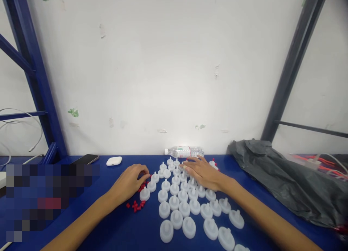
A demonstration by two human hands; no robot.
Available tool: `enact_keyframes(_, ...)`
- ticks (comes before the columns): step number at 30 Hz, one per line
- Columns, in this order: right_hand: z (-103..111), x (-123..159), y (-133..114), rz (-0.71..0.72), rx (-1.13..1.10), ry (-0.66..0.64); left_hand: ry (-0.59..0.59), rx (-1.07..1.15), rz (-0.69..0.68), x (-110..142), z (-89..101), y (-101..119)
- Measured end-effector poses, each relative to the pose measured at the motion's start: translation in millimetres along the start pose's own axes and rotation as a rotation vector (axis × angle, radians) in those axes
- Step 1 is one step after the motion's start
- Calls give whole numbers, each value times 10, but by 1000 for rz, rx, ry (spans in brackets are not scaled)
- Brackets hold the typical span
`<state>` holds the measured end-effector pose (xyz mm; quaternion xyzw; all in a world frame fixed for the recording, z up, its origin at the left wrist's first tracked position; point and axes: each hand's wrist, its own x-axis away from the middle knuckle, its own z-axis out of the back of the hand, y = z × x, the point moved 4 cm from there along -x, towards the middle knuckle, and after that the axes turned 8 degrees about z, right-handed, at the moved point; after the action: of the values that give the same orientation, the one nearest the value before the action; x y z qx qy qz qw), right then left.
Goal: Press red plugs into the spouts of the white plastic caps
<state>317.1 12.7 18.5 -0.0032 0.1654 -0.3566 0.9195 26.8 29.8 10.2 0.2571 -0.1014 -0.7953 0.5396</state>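
Observation:
Many white plastic nozzle caps [174,203], round with a short spout on top, stand upright in loose rows on the blue table. My left hand [135,178] is left of them, thumb and fingers pinched together with a bit of red showing at the tips, apparently a small red cap [150,176]. Beneath and in front of that hand lie more loose red caps [135,206]. My right hand [203,172] reaches over the far rows, palm down and fingers stretched out, its fingertips by the white caps. Some caps under it are hidden.
A clear plastic bottle [185,151] lies against the wall behind the caps. A white earphone case [114,161] and a dark phone [86,159] are at the left. A grey plastic sheet [274,182] covers the right side. Blue metal posts [40,70] flank the table.

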Motion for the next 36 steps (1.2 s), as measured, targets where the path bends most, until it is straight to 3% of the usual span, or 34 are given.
enact_keyframes(5,93,-20,-17,12,21,57,95,52,-30,12,55,63)
enact_keyframes(10,315,-8,-187,135,219,368,157,106,-113,93,94,251)
enact_keyframes(12,336,-2,-314,221,279,426,174,132,-165,143,85,345)
enact_keyframes(17,219,-19,-637,411,293,302,284,210,-334,301,90,578)
enact_keyframes(21,164,-15,-790,477,295,253,328,223,-406,385,92,693)
enact_keyframes(30,140,1,-893,576,359,304,209,370,-338,401,8,714)
enact_keyframes(36,178,31,-867,609,377,465,-40,738,-92,349,4,727)
